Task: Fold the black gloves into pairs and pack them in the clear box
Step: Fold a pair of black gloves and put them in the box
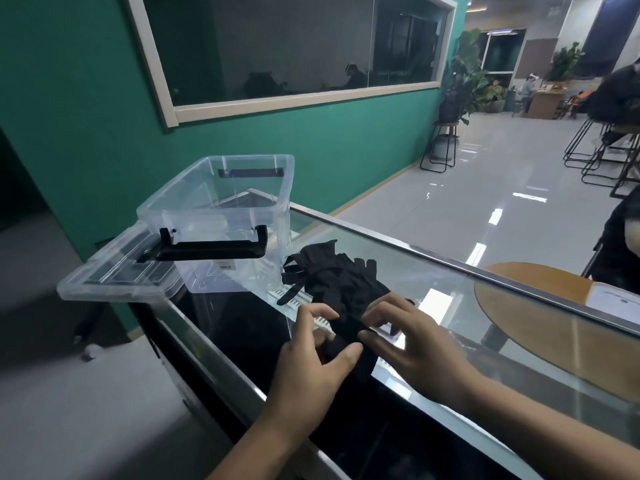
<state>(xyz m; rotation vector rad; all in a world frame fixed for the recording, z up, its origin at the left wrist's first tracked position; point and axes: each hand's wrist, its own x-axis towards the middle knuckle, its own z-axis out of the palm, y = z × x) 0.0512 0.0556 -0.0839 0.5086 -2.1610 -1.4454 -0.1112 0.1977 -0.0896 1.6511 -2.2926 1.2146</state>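
Note:
A heap of black gloves (pixel 332 275) lies on the glass counter (pixel 450 296), just right of the clear box (pixel 221 216). The box stands open, with black handles and nothing visible inside. My left hand (pixel 311 355) pinches the near end of one black glove (pixel 346 336) between thumb and fingers. My right hand (pixel 405 337) holds the same glove from the right, fingers curled over it. Both hands sit at the near edge of the heap.
The box's clear lid (pixel 117 275) lies against the box at the counter's left end, overhanging the edge. A round wooden table (pixel 540 306) shows beyond the glass on the right. A person in dark clothes (pixel 620 244) stands at the far right. Stools stand on the floor behind.

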